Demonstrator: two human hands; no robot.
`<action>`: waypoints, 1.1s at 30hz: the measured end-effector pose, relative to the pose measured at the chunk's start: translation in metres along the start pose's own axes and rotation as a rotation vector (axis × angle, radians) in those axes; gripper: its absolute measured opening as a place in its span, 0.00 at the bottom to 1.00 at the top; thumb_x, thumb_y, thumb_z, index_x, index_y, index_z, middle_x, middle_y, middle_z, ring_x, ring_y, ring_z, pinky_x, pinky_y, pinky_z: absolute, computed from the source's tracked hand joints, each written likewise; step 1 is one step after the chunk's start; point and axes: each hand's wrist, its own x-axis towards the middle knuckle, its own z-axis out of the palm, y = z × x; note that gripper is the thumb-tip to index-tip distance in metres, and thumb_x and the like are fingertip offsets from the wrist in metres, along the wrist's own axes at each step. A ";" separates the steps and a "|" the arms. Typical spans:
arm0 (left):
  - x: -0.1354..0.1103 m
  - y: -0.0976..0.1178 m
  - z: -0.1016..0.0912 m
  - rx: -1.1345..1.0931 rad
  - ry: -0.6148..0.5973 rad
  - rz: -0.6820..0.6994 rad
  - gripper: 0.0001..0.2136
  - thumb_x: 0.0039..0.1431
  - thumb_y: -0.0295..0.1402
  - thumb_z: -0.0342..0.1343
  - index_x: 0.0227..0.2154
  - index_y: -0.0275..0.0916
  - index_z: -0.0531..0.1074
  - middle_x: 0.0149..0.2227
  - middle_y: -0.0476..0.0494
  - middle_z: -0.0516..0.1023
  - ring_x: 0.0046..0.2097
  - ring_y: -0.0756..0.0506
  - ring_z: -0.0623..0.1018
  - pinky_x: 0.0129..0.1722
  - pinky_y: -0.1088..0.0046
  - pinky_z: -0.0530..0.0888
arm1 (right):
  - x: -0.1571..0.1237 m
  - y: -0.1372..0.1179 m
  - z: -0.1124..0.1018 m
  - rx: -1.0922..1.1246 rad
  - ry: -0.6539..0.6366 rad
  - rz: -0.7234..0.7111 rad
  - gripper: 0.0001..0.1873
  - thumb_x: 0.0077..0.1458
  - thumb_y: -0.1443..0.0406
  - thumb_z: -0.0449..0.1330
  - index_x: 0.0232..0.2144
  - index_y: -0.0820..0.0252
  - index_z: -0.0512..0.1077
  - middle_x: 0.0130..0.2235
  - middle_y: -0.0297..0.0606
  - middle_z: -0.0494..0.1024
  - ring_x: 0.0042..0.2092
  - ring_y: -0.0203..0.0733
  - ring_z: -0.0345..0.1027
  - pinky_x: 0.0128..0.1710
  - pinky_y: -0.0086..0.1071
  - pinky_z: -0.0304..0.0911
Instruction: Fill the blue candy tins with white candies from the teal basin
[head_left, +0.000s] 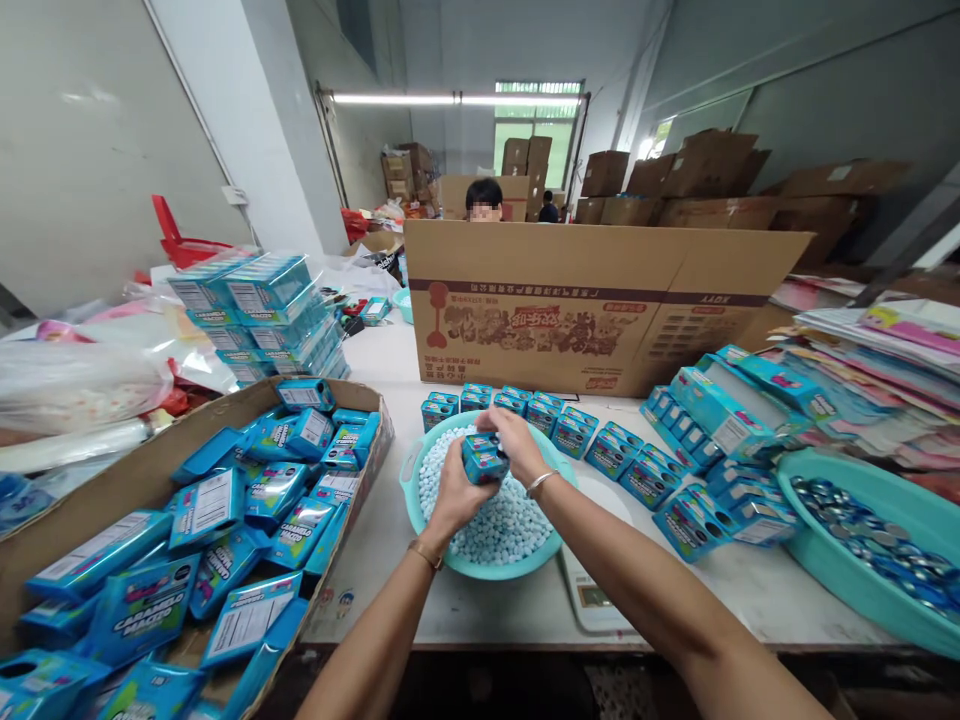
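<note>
Over a turquoise basin (414,510) of pale blue round candies (502,535), I hold a small blue candy tin (482,458). My left hand (455,490) is wrapped round its side and underside. My right hand (517,445) touches the tin's top and far side with bent fingers; whether it grips a lid or the tin itself is partly hidden. Behind the basin stands a curved row of blue printed card boxes (574,432). To the left, a cardboard tray (379,425) holds many similar blue tins (206,505).
A white scale (592,600) sits right of the basin. An oval turquoise tub (847,590) of shiny blue and silver pieces stands far right. Wrapped packs (262,300) are stacked at left. A large carton panel (600,310) stands across the table, with a person (484,195) behind.
</note>
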 end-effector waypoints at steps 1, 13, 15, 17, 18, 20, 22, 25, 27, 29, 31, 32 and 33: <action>-0.001 0.001 0.001 -0.023 -0.013 0.006 0.31 0.37 0.28 0.65 0.49 0.38 0.64 0.45 0.45 0.75 0.45 0.41 0.76 0.48 0.62 0.72 | -0.001 0.000 0.001 -0.004 -0.017 -0.005 0.23 0.45 0.45 0.66 0.21 0.59 0.74 0.26 0.38 0.79 0.33 0.43 0.72 0.42 0.36 0.65; -0.023 -0.003 -0.028 -0.233 -0.054 -0.070 0.39 0.34 0.34 0.71 0.53 0.40 0.62 0.49 0.42 0.76 0.48 0.39 0.78 0.52 0.57 0.75 | -0.011 0.016 -0.036 -0.120 -0.063 -0.001 0.28 0.52 0.41 0.57 0.38 0.56 0.76 0.41 0.42 0.81 0.46 0.48 0.72 0.45 0.38 0.64; -0.032 -0.005 -0.040 -0.284 -0.052 -0.091 0.40 0.33 0.35 0.72 0.53 0.41 0.62 0.48 0.42 0.77 0.49 0.37 0.79 0.52 0.55 0.75 | -0.012 0.032 -0.057 -0.385 -0.086 -0.110 0.24 0.52 0.45 0.59 0.39 0.56 0.76 0.45 0.43 0.79 0.49 0.50 0.70 0.50 0.42 0.62; -0.040 -0.007 -0.048 -0.323 -0.044 -0.128 0.42 0.32 0.36 0.73 0.54 0.42 0.63 0.47 0.42 0.78 0.48 0.36 0.79 0.51 0.55 0.76 | -0.017 0.049 -0.070 -0.709 -0.222 -0.202 0.22 0.53 0.50 0.60 0.44 0.56 0.75 0.49 0.44 0.77 0.52 0.52 0.68 0.55 0.45 0.59; -0.043 -0.007 -0.050 -0.339 -0.043 -0.150 0.43 0.31 0.38 0.74 0.54 0.43 0.63 0.47 0.42 0.79 0.48 0.36 0.79 0.51 0.55 0.76 | -0.022 0.056 -0.072 -0.860 -0.316 -0.236 0.23 0.55 0.52 0.60 0.49 0.56 0.74 0.52 0.46 0.75 0.54 0.52 0.66 0.57 0.46 0.57; -0.048 -0.008 -0.052 -0.356 -0.055 -0.178 0.44 0.30 0.41 0.75 0.54 0.43 0.63 0.48 0.41 0.78 0.49 0.35 0.79 0.51 0.55 0.76 | -0.032 0.066 -0.071 -1.125 -0.476 -0.290 0.27 0.57 0.55 0.59 0.56 0.56 0.69 0.58 0.49 0.70 0.59 0.54 0.61 0.59 0.47 0.54; -0.051 -0.010 -0.053 -0.353 -0.065 -0.153 0.43 0.30 0.42 0.75 0.53 0.43 0.65 0.50 0.40 0.77 0.51 0.34 0.78 0.53 0.54 0.75 | -0.040 0.067 -0.063 -1.322 -0.542 -0.331 0.28 0.58 0.57 0.58 0.60 0.56 0.65 0.60 0.52 0.67 0.60 0.56 0.59 0.57 0.47 0.56; -0.053 -0.013 -0.054 -0.353 -0.073 -0.069 0.41 0.32 0.42 0.75 0.53 0.43 0.65 0.51 0.39 0.75 0.56 0.33 0.74 0.58 0.52 0.71 | -0.045 0.062 -0.053 -1.449 -0.540 -0.322 0.21 0.61 0.60 0.54 0.56 0.57 0.67 0.53 0.50 0.70 0.52 0.52 0.64 0.49 0.40 0.60; -0.054 -0.014 -0.055 -0.354 -0.086 -0.037 0.42 0.33 0.42 0.75 0.54 0.43 0.65 0.51 0.38 0.74 0.58 0.32 0.72 0.61 0.49 0.68 | -0.043 0.060 -0.051 -1.432 -0.528 -0.265 0.16 0.63 0.63 0.51 0.51 0.58 0.70 0.47 0.46 0.72 0.44 0.46 0.68 0.42 0.35 0.60; -0.055 -0.011 -0.056 -0.332 -0.086 -0.028 0.42 0.33 0.42 0.75 0.54 0.43 0.65 0.51 0.37 0.74 0.58 0.31 0.71 0.61 0.47 0.67 | -0.038 0.060 -0.052 -1.336 -0.474 -0.223 0.12 0.62 0.64 0.51 0.43 0.57 0.72 0.42 0.43 0.73 0.38 0.43 0.67 0.38 0.33 0.59; -0.055 -0.006 -0.058 -0.296 -0.091 -0.045 0.40 0.32 0.40 0.75 0.52 0.43 0.66 0.51 0.37 0.74 0.57 0.31 0.72 0.59 0.48 0.69 | -0.030 0.061 -0.056 -1.124 -0.387 -0.179 0.08 0.60 0.64 0.53 0.34 0.57 0.72 0.35 0.39 0.74 0.36 0.42 0.66 0.37 0.32 0.58; -0.055 -0.004 -0.058 -0.290 -0.108 -0.068 0.39 0.33 0.39 0.75 0.52 0.43 0.66 0.51 0.38 0.74 0.56 0.32 0.73 0.58 0.50 0.71 | -0.026 0.060 -0.059 -0.969 -0.335 -0.127 0.08 0.59 0.63 0.55 0.29 0.57 0.71 0.32 0.37 0.74 0.34 0.41 0.65 0.35 0.32 0.58; -0.054 -0.001 -0.058 -0.293 -0.132 -0.099 0.39 0.33 0.38 0.74 0.52 0.43 0.66 0.51 0.39 0.74 0.54 0.33 0.75 0.56 0.52 0.73 | -0.021 0.058 -0.061 -0.784 -0.282 -0.045 0.09 0.57 0.62 0.57 0.26 0.57 0.70 0.28 0.35 0.73 0.31 0.40 0.63 0.31 0.31 0.57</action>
